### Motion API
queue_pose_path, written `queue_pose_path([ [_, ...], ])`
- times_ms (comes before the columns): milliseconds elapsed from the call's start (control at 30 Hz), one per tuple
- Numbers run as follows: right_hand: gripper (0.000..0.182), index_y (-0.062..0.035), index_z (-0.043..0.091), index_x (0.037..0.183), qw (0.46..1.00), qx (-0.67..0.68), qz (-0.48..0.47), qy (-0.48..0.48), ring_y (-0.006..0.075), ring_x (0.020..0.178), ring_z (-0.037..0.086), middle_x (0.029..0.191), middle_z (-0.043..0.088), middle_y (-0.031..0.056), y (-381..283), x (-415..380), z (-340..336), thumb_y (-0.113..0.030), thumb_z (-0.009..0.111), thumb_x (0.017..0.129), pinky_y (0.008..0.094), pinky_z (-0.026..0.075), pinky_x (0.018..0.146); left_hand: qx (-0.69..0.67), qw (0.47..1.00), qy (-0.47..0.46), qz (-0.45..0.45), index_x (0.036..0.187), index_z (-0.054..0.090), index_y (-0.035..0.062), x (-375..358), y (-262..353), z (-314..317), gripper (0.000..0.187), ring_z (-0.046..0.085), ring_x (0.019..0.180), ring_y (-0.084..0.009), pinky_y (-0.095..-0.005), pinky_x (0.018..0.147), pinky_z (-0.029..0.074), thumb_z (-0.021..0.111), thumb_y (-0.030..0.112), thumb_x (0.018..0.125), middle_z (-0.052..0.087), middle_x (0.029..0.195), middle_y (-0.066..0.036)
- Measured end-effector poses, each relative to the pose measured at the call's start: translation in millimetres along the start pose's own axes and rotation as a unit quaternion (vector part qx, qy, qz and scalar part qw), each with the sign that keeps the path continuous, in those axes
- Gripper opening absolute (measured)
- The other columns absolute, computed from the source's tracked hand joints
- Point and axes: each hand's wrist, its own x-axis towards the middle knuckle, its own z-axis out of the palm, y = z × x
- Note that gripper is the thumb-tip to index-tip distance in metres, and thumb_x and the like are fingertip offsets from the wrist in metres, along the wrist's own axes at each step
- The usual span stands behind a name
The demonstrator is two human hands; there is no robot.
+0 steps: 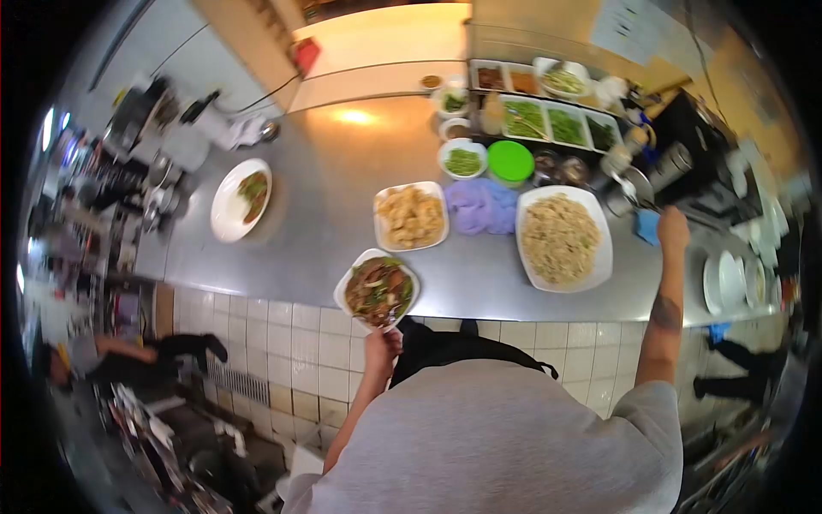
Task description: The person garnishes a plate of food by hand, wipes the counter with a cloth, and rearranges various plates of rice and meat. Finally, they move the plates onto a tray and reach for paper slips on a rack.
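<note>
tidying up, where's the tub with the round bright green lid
In the head view, the tub with the round bright green lid stands right of centre, just right of the round white bowl of chopped greens, behind the crumpled purple bundle.

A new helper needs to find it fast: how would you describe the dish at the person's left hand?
Follow the long steel counter along its near edge to the person's left hand. At that hand is a squarish white dish. Its dark brown and green food sets it apart from the pale golden pieces heaped just beyond it.
</note>
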Motion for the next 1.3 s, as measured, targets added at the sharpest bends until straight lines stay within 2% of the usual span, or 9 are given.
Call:
queue_pose_path([
  [133, 0.025, -0.0079, 0.064, 0.102, 0.966, 0.174, 0.024, 0.192, 0.0338, 0.082, 0.064, 0.088, 0.065, 0.0191, -79, -64, -96, -0.024, 0.049, 0.09, 0.0417, 0.05, 0.069, -0.043, 0.999, 0.002, -0.026, 0.08, 0.055, 0.0052, -16, 0, 23, 0.034, 0.052, 0.054, -0.0149, -0.0298, 0.051, 0.045, 0.041, 0.035, 0.091, 0.057, 0.066, -0.005],
  [233, 0.023, -0.0041, 0.065, 0.101, 0.861, 0.491, -0.111, 0.065, 0.0227, 0.074, 0.064, 0.084, 0.067, 0.0132, -161, -120, -112, -0.021, 0.058, 0.087, 0.0327, 0.048, 0.065, -0.052, 0.998, 0.001, -0.023, 0.079, 0.054, 0.0057, -16, 4, 21, 0.03, 0.051, 0.055, -0.0153, -0.0307, 0.054, 0.045, 0.041, 0.031, 0.089, 0.056, 0.067, -0.005],
  [300, 0.021, -0.0019, 0.065, 0.098, 0.846, 0.485, -0.204, -0.09, 0.0164, 0.069, 0.06, 0.083, 0.066, 0.0107, -224, -170, -136, -0.017, 0.064, 0.083, 0.029, 0.047, 0.062, -0.057, 0.998, 0.001, -0.017, 0.079, 0.054, 0.0051, -11, -3, 18, 0.036, 0.052, 0.052, -0.0143, -0.0297, 0.049, 0.045, 0.038, 0.034, 0.092, 0.058, 0.065, -0.005],
  [433, 0.022, -0.0026, 0.065, 0.095, 0.795, 0.461, -0.367, -0.144, 0.0212, 0.066, 0.064, 0.084, 0.065, 0.0114, -298, -235, -98, -0.019, 0.067, 0.08, 0.0305, 0.05, 0.058, -0.044, 0.999, 0.003, -0.013, 0.078, 0.053, 0.0051, -16, 0, 16, 0.034, 0.052, 0.052, -0.0145, -0.0296, 0.049, 0.045, 0.039, 0.033, 0.092, 0.058, 0.065, -0.005],
  [633, 0.019, -0.0065, 0.064, 0.084, 0.812, 0.39, -0.426, -0.087, 0.0286, 0.062, 0.06, 0.074, 0.06, 0.0092, -340, -255, -76, -0.025, 0.065, 0.079, 0.0387, 0.047, 0.053, -0.031, 0.999, 0.011, -0.014, 0.08, 0.053, 0.0047, -23, 2, 18, 0.031, 0.051, 0.054, -0.0167, -0.0315, 0.051, 0.043, 0.038, 0.03, 0.09, 0.057, 0.067, -0.006],
  [833, 0.016, -0.0064, 0.064, 0.082, 0.778, 0.445, -0.438, -0.063, 0.0288, 0.059, 0.058, 0.069, 0.059, 0.0085, -346, -255, -79, -0.022, 0.066, 0.079, 0.0374, 0.046, 0.052, -0.028, 0.999, 0.004, -0.015, 0.08, 0.053, 0.0053, -22, 2, 18, 0.03, 0.052, 0.051, -0.0155, -0.0298, 0.049, 0.045, 0.038, 0.031, 0.089, 0.057, 0.066, -0.005],
  [1033, 0.018, -0.0018, 0.065, 0.081, 0.728, 0.552, -0.36, -0.189, 0.025, 0.059, 0.062, 0.07, 0.063, 0.0121, -343, -260, -101, -0.02, 0.066, 0.08, 0.0333, 0.048, 0.052, -0.031, 0.999, -0.016, -0.021, 0.082, 0.053, 0.0053, -20, 4, 18, 0.029, 0.053, 0.055, -0.0163, -0.0311, 0.053, 0.045, 0.039, 0.03, 0.089, 0.058, 0.068, -0.006],
  [1133, 0.021, -0.0004, 0.066, 0.081, 0.753, 0.493, -0.328, -0.285, 0.0241, 0.061, 0.064, 0.073, 0.064, 0.0151, -345, -263, -110, -0.021, 0.067, 0.079, 0.033, 0.049, 0.053, -0.033, 0.999, -0.013, -0.022, 0.081, 0.053, 0.0051, -19, 4, 19, 0.029, 0.053, 0.053, -0.0158, -0.0308, 0.051, 0.045, 0.037, 0.029, 0.088, 0.058, 0.068, -0.005],
  [1300, 0.02, -0.0016, 0.065, 0.085, 0.747, 0.489, -0.37, -0.256, 0.0271, 0.061, 0.063, 0.076, 0.064, 0.0142, -349, -272, -75, -0.02, 0.068, 0.078, 0.0344, 0.049, 0.056, -0.021, 0.999, -0.017, -0.026, 0.085, 0.053, 0.0039, -20, 5, 18, 0.03, 0.054, 0.058, -0.0177, -0.0322, 0.056, 0.046, 0.037, 0.029, 0.09, 0.058, 0.071, -0.007],
])
